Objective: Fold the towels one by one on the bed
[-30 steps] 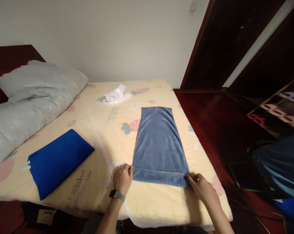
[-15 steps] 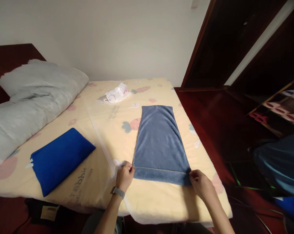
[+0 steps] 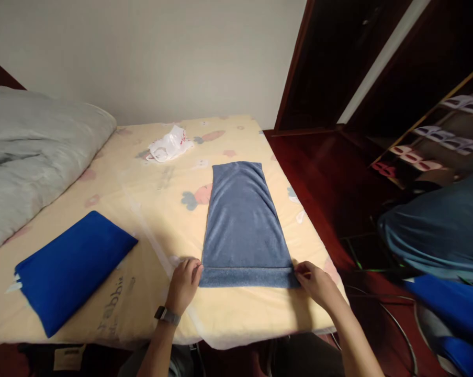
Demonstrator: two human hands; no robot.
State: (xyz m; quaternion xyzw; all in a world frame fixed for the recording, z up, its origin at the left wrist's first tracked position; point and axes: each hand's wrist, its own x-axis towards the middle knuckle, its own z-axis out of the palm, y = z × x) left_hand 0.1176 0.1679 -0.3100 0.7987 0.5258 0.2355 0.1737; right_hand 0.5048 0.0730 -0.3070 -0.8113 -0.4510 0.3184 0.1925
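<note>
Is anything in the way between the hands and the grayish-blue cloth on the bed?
No, nothing I can see. The left hand is right at the near left corner of the grayish-blue cloth, and the right hand is at the near right one. The white bag lies farther back, off to the side.

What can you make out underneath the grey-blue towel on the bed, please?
Only the bed's printed yellow sheet shows around the grey-blue towel, with a carrot print running up to its left edge. Whatever the towel covers cannot be seen.
</note>
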